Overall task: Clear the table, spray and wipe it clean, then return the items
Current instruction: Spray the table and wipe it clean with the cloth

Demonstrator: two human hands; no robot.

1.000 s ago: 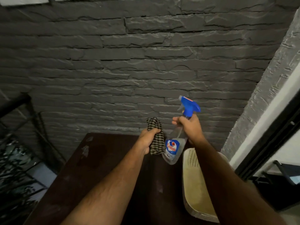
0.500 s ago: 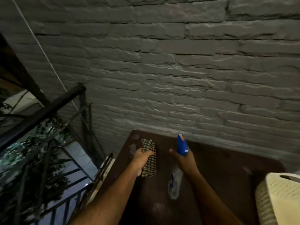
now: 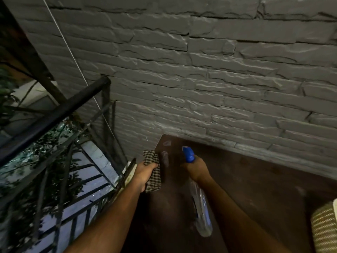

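Observation:
A dark brown table stands against a grey stone wall. My left hand grips a black-and-white checked cloth over the table's left edge. My right hand holds a clear spray bottle by its neck, just right of the cloth. The bottle's blue trigger head points toward the table's far left corner. Pale smears show on the table surface between the two hands.
A cream woven basket sits at the table's right edge. A black metal railing runs along the left, with foliage and a lit floor below it. The grey stone wall bounds the far side.
The view has swung left, from the table's right side to its left corner and the railing. Both hands moved left with it, and the bottle now tilts forward over the table.

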